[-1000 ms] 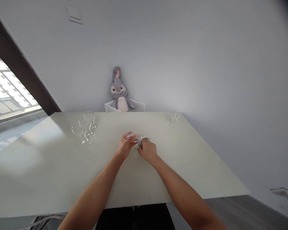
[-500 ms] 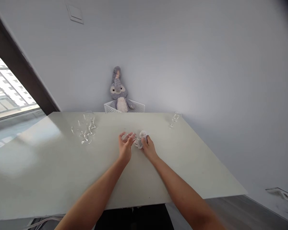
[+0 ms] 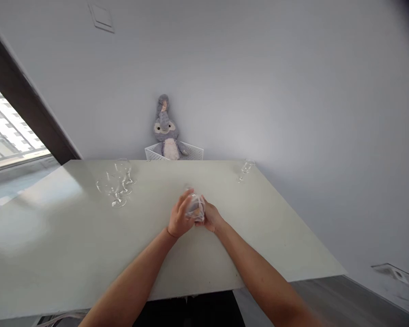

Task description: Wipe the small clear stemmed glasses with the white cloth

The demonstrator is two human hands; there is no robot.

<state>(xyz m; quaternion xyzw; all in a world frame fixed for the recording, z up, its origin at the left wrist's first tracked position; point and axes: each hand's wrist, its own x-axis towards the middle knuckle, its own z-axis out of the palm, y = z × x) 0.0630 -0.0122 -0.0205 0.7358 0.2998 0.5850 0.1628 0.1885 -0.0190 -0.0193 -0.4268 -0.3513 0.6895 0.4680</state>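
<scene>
Left hand [image 3: 180, 220] half-curled round a glass [image 3: 195, 205], right hand [image 3: 211, 216] cupped on it. Long axis looks aimed toward the plush toy [image 3: 171, 149].

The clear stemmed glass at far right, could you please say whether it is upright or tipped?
Upright: the glass stands foot-down on the pale, glossy table, bowl uppermost.

Our bare hands [image 3: 180, 221], black clothing [image 3: 207, 313]
Our forearms [image 3: 146, 263] are bare too; a thin line crosses the left wrist [image 3: 171, 233], band or crease unclear; the clothing shows at bottom centre.
</scene>
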